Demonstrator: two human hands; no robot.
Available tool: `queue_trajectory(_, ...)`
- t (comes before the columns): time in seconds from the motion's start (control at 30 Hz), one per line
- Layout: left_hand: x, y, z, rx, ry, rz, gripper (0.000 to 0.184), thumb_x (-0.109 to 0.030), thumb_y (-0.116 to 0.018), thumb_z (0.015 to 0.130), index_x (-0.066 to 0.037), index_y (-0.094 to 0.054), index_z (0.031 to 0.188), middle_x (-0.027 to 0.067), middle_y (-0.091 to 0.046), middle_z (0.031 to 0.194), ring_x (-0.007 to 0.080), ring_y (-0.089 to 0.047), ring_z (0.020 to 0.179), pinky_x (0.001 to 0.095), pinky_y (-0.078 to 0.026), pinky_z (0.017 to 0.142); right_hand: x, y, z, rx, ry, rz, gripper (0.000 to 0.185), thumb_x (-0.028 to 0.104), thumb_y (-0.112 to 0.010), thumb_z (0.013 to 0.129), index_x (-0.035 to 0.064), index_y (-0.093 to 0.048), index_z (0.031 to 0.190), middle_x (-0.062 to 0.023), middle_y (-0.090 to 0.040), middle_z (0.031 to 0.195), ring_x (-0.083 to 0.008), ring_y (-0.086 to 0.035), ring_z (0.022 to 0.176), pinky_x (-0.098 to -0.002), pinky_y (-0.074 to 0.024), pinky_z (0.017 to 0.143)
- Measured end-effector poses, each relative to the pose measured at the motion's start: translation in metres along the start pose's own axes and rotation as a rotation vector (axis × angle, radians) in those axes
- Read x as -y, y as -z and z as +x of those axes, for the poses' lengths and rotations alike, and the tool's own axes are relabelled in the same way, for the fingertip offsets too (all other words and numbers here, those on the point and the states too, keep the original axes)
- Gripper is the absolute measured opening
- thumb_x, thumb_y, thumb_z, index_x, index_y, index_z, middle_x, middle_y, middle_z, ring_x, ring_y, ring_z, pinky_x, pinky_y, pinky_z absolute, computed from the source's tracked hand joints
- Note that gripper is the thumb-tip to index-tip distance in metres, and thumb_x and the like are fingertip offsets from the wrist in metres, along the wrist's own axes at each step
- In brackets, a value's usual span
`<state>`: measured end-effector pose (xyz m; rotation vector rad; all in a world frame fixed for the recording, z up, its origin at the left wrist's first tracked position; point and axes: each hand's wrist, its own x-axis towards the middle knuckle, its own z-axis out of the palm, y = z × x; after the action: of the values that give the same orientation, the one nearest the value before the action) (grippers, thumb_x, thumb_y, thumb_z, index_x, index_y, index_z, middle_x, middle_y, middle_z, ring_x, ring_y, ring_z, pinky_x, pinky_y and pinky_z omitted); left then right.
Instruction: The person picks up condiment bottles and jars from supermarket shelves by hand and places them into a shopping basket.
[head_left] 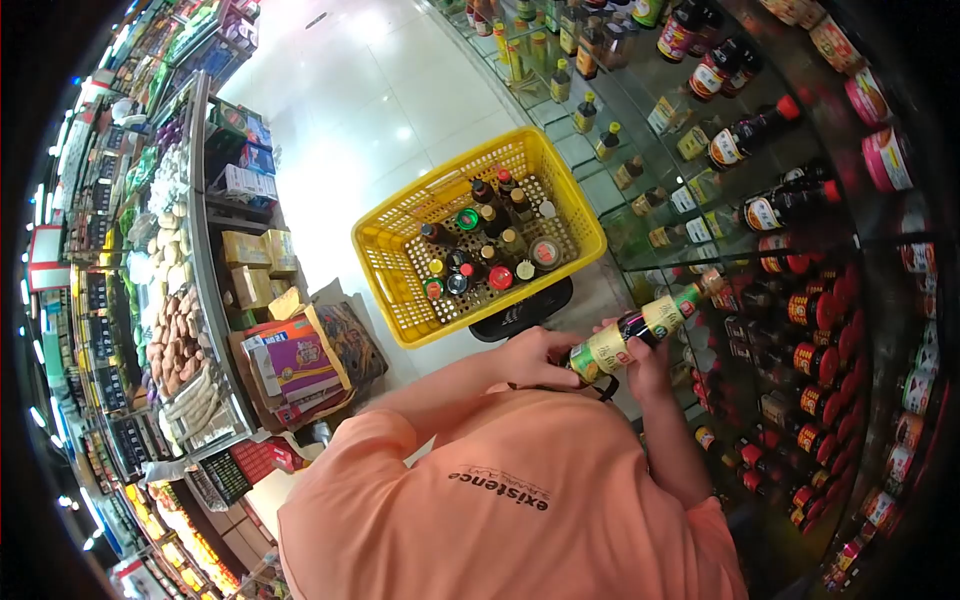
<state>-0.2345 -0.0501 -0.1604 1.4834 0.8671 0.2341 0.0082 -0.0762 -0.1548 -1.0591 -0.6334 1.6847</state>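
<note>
A dark bottle with a cream and green label (607,350) lies tilted in front of the orange shirt, its neck toward the upper right. My left hand (543,358) touches its base end, with fingers curled against it. Around the middle of the bottle, my right hand (643,365) is closed from the lower side. Just beyond my hands is a yellow basket (400,325) with perforated walls. Several upright bottles and jars stand inside it, among them a jar with a red cap (500,278) and one with a green cap (467,218).
Glass shelves on the right hold many sauce bottles (735,142) and red-lidded jars (815,362). On the left stands a produce counter (172,345), with cartons and a box of purple packets (298,362) beside it. A pale tiled floor (345,130) stretches ahead.
</note>
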Motion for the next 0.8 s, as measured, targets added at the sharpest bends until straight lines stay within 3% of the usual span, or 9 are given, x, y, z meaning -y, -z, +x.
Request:
queue_trajectory(0.03,0.028,0.005,0.003,-0.057,-0.113,-0.170,0.043,-0.033,-0.072,0.091,-0.003,-0.065,0.122,0.0088,-0.072,0.087,0.0187,-0.068,0.083,0.0353,-0.054,0.077,-0.002,0.000,0.005,-0.019,-0.011,0.063,0.053,0.028,-0.073,0.083,0.0025,-0.050,0.124,-0.0206,-0.066,0.113,-0.0379,-0.067,0.107,-0.0501,-0.0528,0.097)
queue_trajectory(0.1,0.073,0.035,0.015,-0.286,0.024,-0.389,0.035,-0.029,-0.069,0.092,-0.001,-0.068,0.112,0.0085,-0.072,0.087,0.0186,-0.067,0.083,0.0352,-0.054,0.078,0.003,-0.005,0.013,-0.076,-0.046,0.109,0.052,0.025,-0.071,0.083,0.0024,-0.050,0.124,-0.0202,-0.066,0.109,-0.0367,-0.068,0.104,-0.0496,-0.0543,0.094)
queue_trajectory(0.17,0.113,0.078,0.020,-0.700,0.087,-0.190,0.032,-0.027,-0.067,0.093,-0.001,-0.068,0.110,0.0106,-0.072,0.089,0.0197,-0.068,0.085,0.0345,-0.055,0.078,0.015,-0.010,0.021,-0.167,-0.020,0.004,0.052,0.022,-0.069,0.082,0.0025,-0.048,0.126,-0.0195,-0.066,0.107,-0.0350,-0.068,0.100,-0.0487,-0.0551,0.092)
queue_trajectory(0.23,0.154,0.120,0.017,-0.877,0.384,0.052,0.034,-0.026,-0.067,0.090,-0.005,-0.065,0.117,0.0139,-0.072,0.093,0.0259,-0.070,0.086,0.0360,-0.055,0.079,0.016,-0.009,0.024,-0.202,0.021,-0.005,0.055,0.018,-0.068,0.081,0.0025,-0.046,0.129,-0.0189,-0.066,0.104,-0.0337,-0.068,0.097,-0.0480,-0.0555,0.091)
queue_trajectory(0.33,0.232,0.155,0.012,-0.747,0.455,0.242,0.052,-0.026,-0.072,0.083,-0.011,-0.058,0.131,0.0186,-0.071,0.104,0.0337,-0.070,0.095,0.0414,-0.055,0.085,0.017,-0.006,0.024,-0.287,0.035,-0.089,0.054,0.006,-0.070,0.079,0.0021,-0.047,0.127,-0.0133,-0.066,0.104,-0.0255,-0.068,0.094,-0.0417,-0.0552,0.088)
queue_trajectory(0.43,0.303,0.159,0.024,-0.417,0.534,0.472,0.077,-0.024,-0.079,0.072,-0.014,-0.048,0.143,0.0211,-0.066,0.120,0.0367,-0.063,0.116,0.0463,-0.050,0.098,0.002,0.009,0.024,-0.303,0.061,-0.317,0.048,0.008,-0.073,0.079,0.0040,-0.052,0.122,-0.0091,-0.065,0.105,-0.0199,-0.066,0.093,-0.0372,-0.0535,0.087)
queue_trajectory(0.5,0.336,0.157,0.038,-0.279,0.499,0.525,0.074,-0.023,-0.078,0.073,-0.014,-0.050,0.141,0.0212,-0.067,0.122,0.0370,-0.063,0.116,0.0454,-0.051,0.098,-0.006,0.009,0.023,-0.359,0.078,-0.328,0.045,0.011,-0.076,0.079,0.0051,-0.054,0.117,-0.0027,-0.063,0.102,-0.0146,-0.063,0.094,-0.0330,-0.0512,0.087)
queue_trajectory(0.6,0.318,0.151,0.060,-0.381,0.667,0.407,0.057,-0.022,-0.076,0.076,-0.015,-0.060,0.131,0.0191,-0.072,0.108,0.0341,-0.071,0.098,0.0432,-0.056,0.086,-0.005,-0.002,0.023,-0.419,0.035,-0.222,0.044,0.013,-0.076,0.080,0.0051,-0.053,0.116,-0.0035,-0.063,0.102,-0.0147,-0.062,0.095,-0.0328,-0.0506,0.088)
queue_trajectory(0.8,0.313,0.154,0.053,-0.421,0.592,0.402,0.049,-0.028,-0.079,0.076,-0.017,-0.067,0.122,0.0177,-0.073,0.104,0.0339,-0.072,0.091,0.0427,-0.057,0.082,-0.008,-0.002,0.020,-0.502,0.053,-0.133,0.044,0.017,-0.075,0.082,0.0048,-0.052,0.117,-0.0043,-0.063,0.104,-0.0149,-0.062,0.095,-0.0324,-0.0503,0.088)
